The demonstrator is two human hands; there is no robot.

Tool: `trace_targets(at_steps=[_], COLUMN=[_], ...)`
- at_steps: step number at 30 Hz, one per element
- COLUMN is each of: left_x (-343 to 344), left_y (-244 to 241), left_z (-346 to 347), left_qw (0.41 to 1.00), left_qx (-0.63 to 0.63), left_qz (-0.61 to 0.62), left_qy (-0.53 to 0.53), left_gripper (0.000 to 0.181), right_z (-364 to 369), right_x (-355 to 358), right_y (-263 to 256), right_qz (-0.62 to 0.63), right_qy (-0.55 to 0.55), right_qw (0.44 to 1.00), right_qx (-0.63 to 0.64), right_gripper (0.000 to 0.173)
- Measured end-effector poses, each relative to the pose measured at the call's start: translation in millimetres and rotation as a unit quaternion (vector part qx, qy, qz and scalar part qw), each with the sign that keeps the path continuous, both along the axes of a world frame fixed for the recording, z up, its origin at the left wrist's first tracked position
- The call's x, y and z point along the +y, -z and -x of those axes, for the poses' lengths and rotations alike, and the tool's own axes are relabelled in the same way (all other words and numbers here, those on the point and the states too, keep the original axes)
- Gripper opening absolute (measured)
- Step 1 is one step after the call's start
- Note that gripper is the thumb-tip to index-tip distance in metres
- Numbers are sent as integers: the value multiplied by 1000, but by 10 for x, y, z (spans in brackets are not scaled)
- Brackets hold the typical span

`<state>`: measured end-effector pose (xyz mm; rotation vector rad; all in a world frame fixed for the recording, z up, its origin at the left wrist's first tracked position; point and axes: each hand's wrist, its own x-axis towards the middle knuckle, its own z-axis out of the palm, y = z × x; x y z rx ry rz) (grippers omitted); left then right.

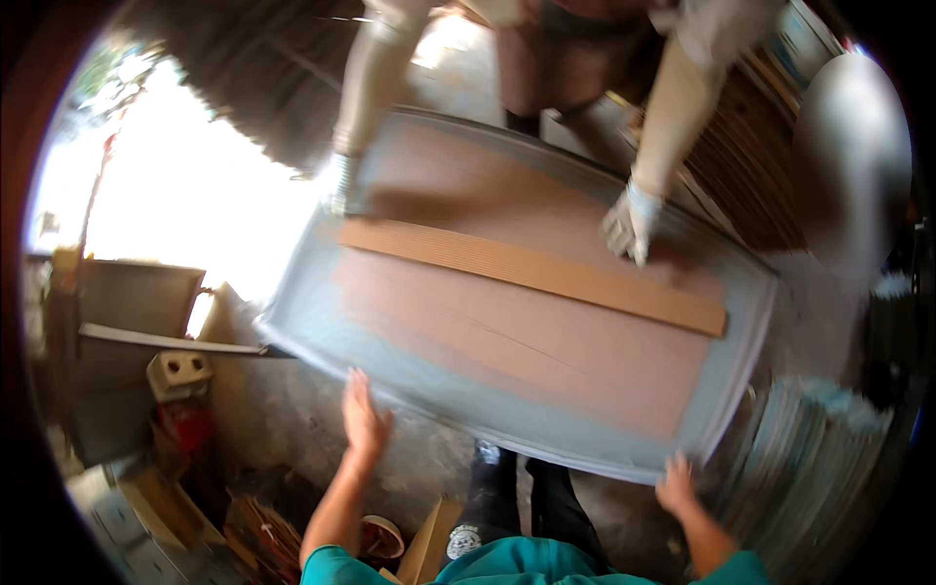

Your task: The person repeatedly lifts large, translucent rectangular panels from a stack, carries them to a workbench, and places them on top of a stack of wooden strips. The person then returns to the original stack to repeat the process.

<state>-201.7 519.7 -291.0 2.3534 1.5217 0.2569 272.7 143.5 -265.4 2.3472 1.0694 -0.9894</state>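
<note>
A large rectangular framed panel [519, 380] with a grey border and a pinkish-brown middle spans the view in front of me. Lying across it is a long ribbed brown strip [534, 274]. My left hand [365, 423] is at the panel's near edge, its fingers straight and not wrapped around the rim. At the near right corner, my right hand [678, 484] has its fingers bent over the edge; blur softens the detail. Opposite me stands another person, whose gloved hand [630, 225] hovers over or rests on the panel, while the other glove [342, 183] is at the far left edge.
A stack of thin sheets [812, 446] stands at the right. On the left are a pale block with two holes [179, 374], a red object [184, 424] and cardboard boxes [157, 504]. A round tub [382, 537] sits low by my legs. Concrete floor [292, 409] shows beneath.
</note>
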Motion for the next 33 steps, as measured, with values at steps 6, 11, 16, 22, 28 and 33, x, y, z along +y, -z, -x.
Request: trace_targets(at_steps=[6,11,16,22,28,33], left_x=[-2916,-4556,-5276,-6125,-7255,-8332], left_y=[-644,-718,-475,-526,-312,157], left_z=[166,-114,-104,-160,-145,-100], left_qw=[940,818,710,631,546,483], left_qx=[-5,-61,-175,-205,-246,-283], left_qz=[237,289,232,175,232,289], left_qy=[-246,-494,-642,-727,-766,-777], left_gripper=[60,49,43,44,46,45], right_z=[264,-349,-110,128,537,878], right_x=[-1034,-441,185,141,-252,-930], right_y=[-430,451,934,1023,1104,944], right_qz=[184,-31,-117,51,64,31], right_qy=[-195,-217,21,-256,-310,-205], right_qw=[952,968,947,931,945,976], right_qx=[144,126,299,255,82,66], right_gripper=[42,51,38,41,37,28])
